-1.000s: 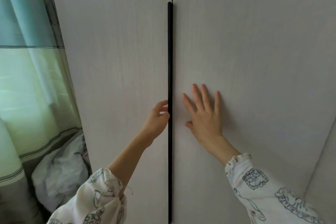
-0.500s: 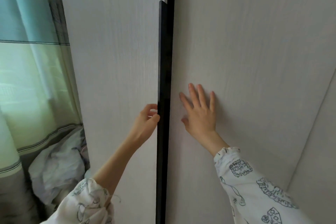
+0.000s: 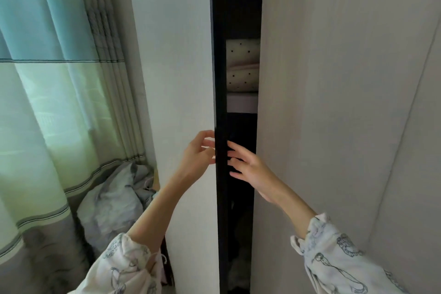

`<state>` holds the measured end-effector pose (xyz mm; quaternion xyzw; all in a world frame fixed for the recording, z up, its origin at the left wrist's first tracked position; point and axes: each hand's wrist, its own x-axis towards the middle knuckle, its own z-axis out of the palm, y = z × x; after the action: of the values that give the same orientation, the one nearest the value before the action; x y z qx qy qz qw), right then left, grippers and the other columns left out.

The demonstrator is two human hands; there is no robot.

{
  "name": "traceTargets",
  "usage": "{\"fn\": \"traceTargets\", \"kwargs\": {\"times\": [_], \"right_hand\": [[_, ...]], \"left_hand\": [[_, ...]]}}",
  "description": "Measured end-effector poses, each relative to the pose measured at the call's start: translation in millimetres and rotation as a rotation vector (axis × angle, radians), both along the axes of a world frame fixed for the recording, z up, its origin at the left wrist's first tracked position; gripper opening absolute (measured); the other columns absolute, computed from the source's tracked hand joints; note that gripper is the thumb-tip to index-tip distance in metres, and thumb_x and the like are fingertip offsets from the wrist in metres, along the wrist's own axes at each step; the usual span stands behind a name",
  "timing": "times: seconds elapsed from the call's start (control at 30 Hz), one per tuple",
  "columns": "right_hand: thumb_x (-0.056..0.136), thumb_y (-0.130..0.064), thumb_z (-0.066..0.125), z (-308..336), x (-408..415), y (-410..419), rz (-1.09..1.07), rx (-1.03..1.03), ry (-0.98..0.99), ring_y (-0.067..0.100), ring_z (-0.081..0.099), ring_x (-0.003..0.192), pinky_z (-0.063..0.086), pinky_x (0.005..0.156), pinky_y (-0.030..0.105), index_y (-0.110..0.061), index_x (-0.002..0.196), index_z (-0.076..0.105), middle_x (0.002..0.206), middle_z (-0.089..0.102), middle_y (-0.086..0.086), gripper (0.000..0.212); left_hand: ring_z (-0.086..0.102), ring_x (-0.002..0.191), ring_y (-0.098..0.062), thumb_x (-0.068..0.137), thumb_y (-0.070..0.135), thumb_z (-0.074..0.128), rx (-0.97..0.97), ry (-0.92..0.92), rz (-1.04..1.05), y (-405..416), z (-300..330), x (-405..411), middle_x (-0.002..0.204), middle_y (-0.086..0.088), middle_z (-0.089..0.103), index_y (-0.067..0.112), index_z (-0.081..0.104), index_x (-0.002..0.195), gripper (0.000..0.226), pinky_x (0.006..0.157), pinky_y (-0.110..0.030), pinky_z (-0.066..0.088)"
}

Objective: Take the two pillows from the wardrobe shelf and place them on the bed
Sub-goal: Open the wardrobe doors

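The left wardrobe door (image 3: 186,93) stands ajar, its black edge handle (image 3: 218,102) swung toward me. Through the gap I see two cream pillows with small dark dots stacked on a white shelf (image 3: 242,102): the upper pillow (image 3: 243,51) and the lower pillow (image 3: 242,80). My left hand (image 3: 199,154) curls its fingers around the black handle from the left. My right hand (image 3: 248,166) reaches into the gap, fingers spread against the inner side of the door edge. Most of both pillows is hidden by the doors.
The right wardrobe door (image 3: 334,102) stays closed. A green and teal curtain (image 3: 59,79) hangs at the left, with a crumpled grey bundle of fabric (image 3: 114,200) on the floor below it. The wardrobe interior under the shelf is dark.
The left door has swung further open, showing the pillows on the shelf. My right hand left the right door's face and moved to the left door's edge.
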<state>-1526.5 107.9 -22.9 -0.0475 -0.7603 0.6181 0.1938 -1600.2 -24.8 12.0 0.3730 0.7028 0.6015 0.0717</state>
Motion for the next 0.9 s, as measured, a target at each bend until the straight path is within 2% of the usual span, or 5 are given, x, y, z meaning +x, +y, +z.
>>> {"fn": "traceTargets", "kwargs": {"times": [0.3, 0.4, 0.63, 0.8, 0.9], "right_hand": [[0.098, -0.025, 0.044, -2, 6, -98, 0.097, 0.015, -0.036, 0.001, 0.052, 0.115, 0.050, 0.087, 0.025, -0.043, 0.128, 0.045, 0.120, 0.056, -0.022, 0.036], [0.098, -0.021, 0.043, -4, -2, -122, 0.160, -0.014, -0.055, 0.001, 0.051, 0.116, 0.052, 0.081, 0.020, -0.031, 0.140, 0.036, 0.134, 0.049, -0.014, 0.044], [0.098, -0.016, 0.043, -6, -36, -178, 0.279, -0.185, -0.055, 0.008, 0.054, 0.114, 0.043, 0.102, 0.039, -0.021, 0.147, 0.020, 0.116, 0.058, -0.016, 0.054], [0.099, -0.015, 0.038, 3, -59, -218, 0.402, -0.119, -0.108, 0.017, 0.042, 0.131, 0.037, 0.107, 0.039, -0.020, 0.148, 0.017, 0.149, 0.036, 0.000, 0.053], [0.099, -0.015, 0.039, 4, -70, -237, 0.433, -0.054, -0.111, 0.018, 0.034, 0.136, 0.033, 0.110, 0.039, -0.020, 0.147, 0.020, 0.153, 0.029, -0.001, 0.051]], "left_hand": [[0.065, 0.100, -0.023, 0.091, 0.003, 0.042, 0.085, 0.005, 0.038, -104, -10, -4, 0.109, -0.012, 0.064, 0.014, 0.054, 0.122, 0.035, 0.089, -0.038, 0.053], [0.068, 0.094, -0.017, 0.090, 0.002, 0.046, 0.166, -0.019, 0.060, -136, -13, -9, 0.104, -0.008, 0.066, 0.019, 0.059, 0.115, 0.033, 0.081, -0.029, 0.055], [0.064, 0.101, -0.010, 0.093, -0.001, 0.041, 0.205, -0.029, 0.155, -207, -22, -23, 0.121, -0.003, 0.062, 0.023, 0.053, 0.123, 0.040, 0.078, -0.019, 0.052], [0.054, 0.120, -0.012, 0.091, -0.012, 0.036, 0.122, 0.029, 0.180, -248, -29, -40, 0.132, 0.004, 0.055, 0.031, 0.041, 0.132, 0.059, 0.100, -0.029, 0.043], [0.054, 0.119, -0.006, 0.093, -0.006, 0.039, 0.201, -0.026, 0.254, -262, -34, -44, 0.112, 0.020, 0.066, 0.026, 0.047, 0.129, 0.049, 0.099, -0.029, 0.044]]}}
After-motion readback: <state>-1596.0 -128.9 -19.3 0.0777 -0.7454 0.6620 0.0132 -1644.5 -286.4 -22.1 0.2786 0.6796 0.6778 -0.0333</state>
